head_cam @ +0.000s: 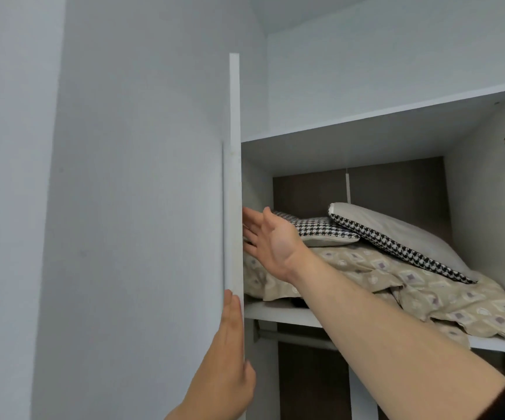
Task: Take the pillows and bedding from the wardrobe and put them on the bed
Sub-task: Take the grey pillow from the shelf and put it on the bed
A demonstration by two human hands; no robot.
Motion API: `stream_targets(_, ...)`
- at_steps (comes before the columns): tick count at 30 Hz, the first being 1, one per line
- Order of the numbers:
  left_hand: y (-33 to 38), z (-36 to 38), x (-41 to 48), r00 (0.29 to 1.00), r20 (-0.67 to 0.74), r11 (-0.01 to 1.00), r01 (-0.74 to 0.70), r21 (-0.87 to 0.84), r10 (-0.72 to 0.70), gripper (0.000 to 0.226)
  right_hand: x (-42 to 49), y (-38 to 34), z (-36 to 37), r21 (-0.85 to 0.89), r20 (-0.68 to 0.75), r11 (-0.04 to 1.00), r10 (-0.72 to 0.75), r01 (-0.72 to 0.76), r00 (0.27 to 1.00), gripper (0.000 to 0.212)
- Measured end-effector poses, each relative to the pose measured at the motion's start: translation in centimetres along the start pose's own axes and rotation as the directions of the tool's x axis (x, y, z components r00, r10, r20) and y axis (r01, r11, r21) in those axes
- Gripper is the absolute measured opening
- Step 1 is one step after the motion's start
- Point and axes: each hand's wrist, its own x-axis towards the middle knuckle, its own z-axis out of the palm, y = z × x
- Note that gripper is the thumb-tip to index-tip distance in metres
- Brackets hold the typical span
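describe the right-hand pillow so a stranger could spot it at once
Look in the open wardrobe, on the shelf holding beige bedding. Two pillows lie on top; the right pillow is tilted, plain pale grey with a houndstooth band, whereas the left pillow shows a houndstooth face.

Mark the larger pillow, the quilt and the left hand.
larger pillow (405, 233), head view, grey top face.
quilt (351, 268), head view, patterned top fold.
left hand (233, 365), head view, back of the hand.

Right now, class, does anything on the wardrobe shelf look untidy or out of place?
The duvet is crumpled rather than folded, and its right end spills over the shelf edge. The right pillow lies tilted on the heap, its corner over the left pillow. Nothing looks damaged.
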Motion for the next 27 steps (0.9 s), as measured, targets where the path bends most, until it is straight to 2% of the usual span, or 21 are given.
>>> stream_targets(5,-1.1,-3.3,-1.1,0.997,0.017,0.996,0.079,-0.041,-0.079,0.099,0.7,1.5,3.2,-0.053,-0.01,0.999,-0.014,0.013,1.0,0.057)
stream_targets(11,-3.3,-6.1,-1.9,0.98,0.021,0.957,0.197,-0.215,-0.197,0.097,1.7,2.9,6.7,-0.107,-0.059,0.994,-0.037,0.03,0.998,0.055)
stream_targets(17,-6.1,-8.2,-2.5,0.952,0.01,0.899,0.292,-0.327,-0.305,0.095,2.7,3.7,9.4,-0.141,-0.066,0.99,-0.001,-0.008,0.998,0.054)
stream_targets(27,-10.3,-10.9,-2.5,0.914,-0.062,0.877,0.362,-0.315,-0.4,0.096,5.1,5.7,13.7,-0.249,-0.059,0.968,0.03,-0.044,0.998,0.052)
